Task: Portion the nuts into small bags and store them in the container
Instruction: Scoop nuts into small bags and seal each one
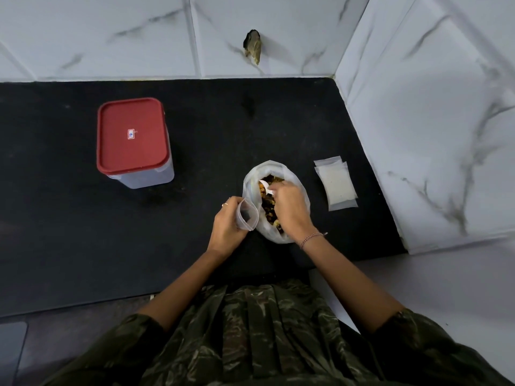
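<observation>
- While the right hand [289, 208] dips into the big bag [271, 165] of nuts [268, 211], its grip is curled round a white spoon [264, 185].
- Just beside it, the left hand [227, 224] has its grip pinching a small bag [249, 215], mouth held open.
- The spare bags [338, 185] lie right of the big bag on the black desk [55, 218].
- The container [133, 137], red lid on, sits well apart to the left.

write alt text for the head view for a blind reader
A person's right hand holds a white spoon in a clear bag of nuts while the left hand holds a small zip bag open beside it. On the black counter, a closed red-lidded container stands at left and a stack of empty bags lies at right.
</observation>
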Demonstrator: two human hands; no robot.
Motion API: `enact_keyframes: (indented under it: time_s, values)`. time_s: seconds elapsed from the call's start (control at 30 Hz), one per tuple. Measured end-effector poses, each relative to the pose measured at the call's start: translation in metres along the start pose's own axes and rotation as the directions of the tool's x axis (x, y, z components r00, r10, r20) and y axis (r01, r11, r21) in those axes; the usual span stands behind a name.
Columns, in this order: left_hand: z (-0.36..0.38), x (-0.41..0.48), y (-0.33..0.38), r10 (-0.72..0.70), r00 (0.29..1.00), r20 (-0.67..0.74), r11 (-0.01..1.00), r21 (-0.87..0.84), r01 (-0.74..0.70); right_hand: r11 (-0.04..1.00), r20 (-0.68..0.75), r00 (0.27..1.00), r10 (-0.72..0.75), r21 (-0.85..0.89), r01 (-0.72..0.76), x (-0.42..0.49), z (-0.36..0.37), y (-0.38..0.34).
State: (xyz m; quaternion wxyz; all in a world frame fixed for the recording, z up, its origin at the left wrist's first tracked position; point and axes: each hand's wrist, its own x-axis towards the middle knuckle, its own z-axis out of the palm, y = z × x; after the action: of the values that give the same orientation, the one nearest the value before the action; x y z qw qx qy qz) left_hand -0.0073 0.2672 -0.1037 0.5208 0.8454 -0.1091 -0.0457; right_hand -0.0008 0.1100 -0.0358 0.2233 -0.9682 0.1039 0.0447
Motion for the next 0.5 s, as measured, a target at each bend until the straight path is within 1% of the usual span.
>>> enact_keyframes:
  time_s: [0.07,0.17,0.23,0.37,0.43,0.5]
  values:
    - [-0.001,0.0,0.0,0.01,1.0,0.006,1.0,0.014,-0.01,0.966,0.007,0.992,0.125,0.228,-0.123,0.002,-0.004,0.005]
    - [-0.002,0.0,0.0,0.011,1.0,0.008,1.0,0.022,-0.011,0.861,0.073,0.962,0.262,0.433,-0.268,0.003,-0.009,0.012]
    - [-0.003,0.0,0.0,0.005,1.0,0.008,1.0,0.016,-0.005,0.792,0.093,0.941,0.325,0.517,-0.325,0.001,-0.009,0.013]
    - [-0.009,-0.003,0.003,0.018,1.0,-0.018,1.0,-0.011,-0.018,0.673,0.101,0.89,0.445,0.618,-0.406,-0.004,-0.004,0.016]
    - [-0.013,-0.005,0.006,0.022,0.999,-0.031,0.999,-0.035,-0.023,0.585,0.123,0.863,0.49,0.688,-0.43,-0.006,-0.004,0.02]
    - [-0.015,-0.006,0.008,0.029,0.999,-0.041,0.998,-0.057,-0.032,0.462,0.172,0.84,0.514,0.77,-0.44,-0.009,-0.005,0.022]
